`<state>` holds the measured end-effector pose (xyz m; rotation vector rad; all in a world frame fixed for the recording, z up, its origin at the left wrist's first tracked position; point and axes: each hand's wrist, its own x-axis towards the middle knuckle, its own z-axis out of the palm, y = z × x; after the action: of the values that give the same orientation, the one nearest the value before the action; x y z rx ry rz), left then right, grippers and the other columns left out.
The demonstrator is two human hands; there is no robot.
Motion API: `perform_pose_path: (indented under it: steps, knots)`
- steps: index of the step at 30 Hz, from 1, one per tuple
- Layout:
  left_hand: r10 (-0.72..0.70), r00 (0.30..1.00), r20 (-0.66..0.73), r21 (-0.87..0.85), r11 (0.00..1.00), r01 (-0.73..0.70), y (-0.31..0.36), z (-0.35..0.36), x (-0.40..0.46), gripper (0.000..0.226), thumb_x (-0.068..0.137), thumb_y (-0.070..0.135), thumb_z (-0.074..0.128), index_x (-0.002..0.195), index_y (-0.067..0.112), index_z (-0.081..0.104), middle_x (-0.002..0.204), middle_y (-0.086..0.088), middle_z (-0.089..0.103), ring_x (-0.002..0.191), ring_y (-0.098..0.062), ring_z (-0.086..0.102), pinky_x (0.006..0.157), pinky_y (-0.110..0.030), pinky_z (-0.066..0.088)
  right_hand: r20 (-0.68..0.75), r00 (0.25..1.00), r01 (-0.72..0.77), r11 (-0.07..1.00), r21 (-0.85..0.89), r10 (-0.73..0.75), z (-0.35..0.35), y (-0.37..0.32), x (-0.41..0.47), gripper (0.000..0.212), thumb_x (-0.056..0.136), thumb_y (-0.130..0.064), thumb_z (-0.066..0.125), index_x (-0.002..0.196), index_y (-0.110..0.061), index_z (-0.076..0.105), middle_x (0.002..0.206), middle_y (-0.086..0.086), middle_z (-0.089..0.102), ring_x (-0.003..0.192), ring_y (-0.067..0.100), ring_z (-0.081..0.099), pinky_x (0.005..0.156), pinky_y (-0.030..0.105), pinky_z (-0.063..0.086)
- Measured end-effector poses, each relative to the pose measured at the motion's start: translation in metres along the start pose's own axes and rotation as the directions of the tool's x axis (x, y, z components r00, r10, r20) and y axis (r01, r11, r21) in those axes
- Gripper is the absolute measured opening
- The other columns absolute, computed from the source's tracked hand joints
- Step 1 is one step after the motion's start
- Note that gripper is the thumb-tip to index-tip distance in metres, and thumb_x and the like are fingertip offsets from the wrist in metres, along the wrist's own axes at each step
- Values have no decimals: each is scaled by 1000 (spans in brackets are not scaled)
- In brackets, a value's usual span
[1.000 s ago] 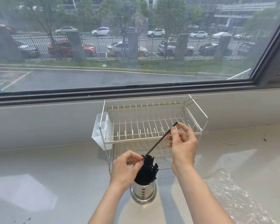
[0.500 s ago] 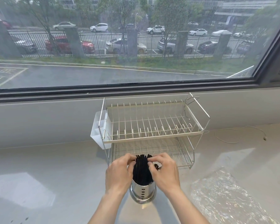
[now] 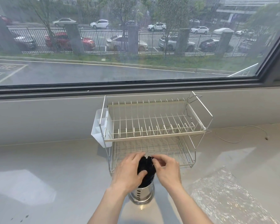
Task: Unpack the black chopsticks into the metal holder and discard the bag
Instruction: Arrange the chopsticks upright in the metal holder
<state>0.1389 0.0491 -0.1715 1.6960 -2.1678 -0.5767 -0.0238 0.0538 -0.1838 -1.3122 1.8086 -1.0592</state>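
White plastic caddy (image 3: 99, 130) hangs on the left end of the wire dish rack (image 3: 153, 125); its compartments appear empty, as do both rack tiers. Just in front of the rack I have the metal holder (image 3: 141, 194) standing upright on the pale counter (image 3: 55, 167), packed with the black chopsticks (image 3: 146, 167), whose upper ends stand above its rim. My left hand (image 3: 128, 172) wraps the left side of the bundle, thumb pressed against the sticks; my right hand (image 3: 166, 169) closes on the right side, fingertips pinching at the top ends. Both hands are therefore grasping the chopsticks, apparently squaring them up inside the holder. Risk noted: the holder is narrow and loaded tall, so uneven sideways pressure from either hand could tip it and scatter the sticks across the counter or into the lower rack tier. A stick snagged by a withdrawing finger could also lift out. To the right, the clear bubble-wrap bag (image 3: 229, 199) lies flat on the counter, apart from the holder and apparently emptied; discarding it remains outstanding. A thin cable (image 3: 233, 139) lies further right, near the wall.
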Motion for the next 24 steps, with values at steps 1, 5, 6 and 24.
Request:
perform_pose_path:
  steps: [1, 5, 6, 24]
  knots:
    - [-50, 998, -50, -61, 997, 47, -1, 0, -1, 47, 92, 30, 61, 139, 36, 53, 141, 15, 58, 132, -13, 53, 109, -32, 42, 1, 1000, -22, 996, 85, 22, -3, 0, -1, 23, 85, -23, 74, 106, -31, 77, 86, -10, 79, 79, -1, 72, 82, 33, 60]
    - [-302, 928, -217, -288, 929, 235, -4, -2, -5, 25, 101, 23, 53, 118, 29, 70, 115, 9, 75, 111, -17, 67, 91, -28, 47, 271, 962, -50, 993, 111, 18, -14, 6, -9, 44, 69, -24, 87, 108, -35, 73, 94, -13, 79, 82, 3, 72, 77, 26, 59]
    - [-317, 925, -208, -327, 914, 240, -4, -2, -6, 26, 101, 30, 51, 121, 30, 68, 118, 8, 74, 112, -16, 67, 93, -29, 47, 275, 961, -35, 998, 60, 17, -14, 10, -10, 38, 68, -20, 87, 102, -33, 77, 92, -14, 79, 80, 2, 72, 76, 26, 58]
    - [-403, 902, -155, -522, 809, 271, 6, 14, -19, 30, 105, 31, 46, 110, 30, 75, 108, 14, 76, 106, -14, 67, 89, -29, 45, 57, 990, -141, 901, 411, 129, -14, 1, -6, 20, 96, -8, 63, 108, -19, 73, 93, 0, 81, 86, 14, 76, 61, 22, 59]
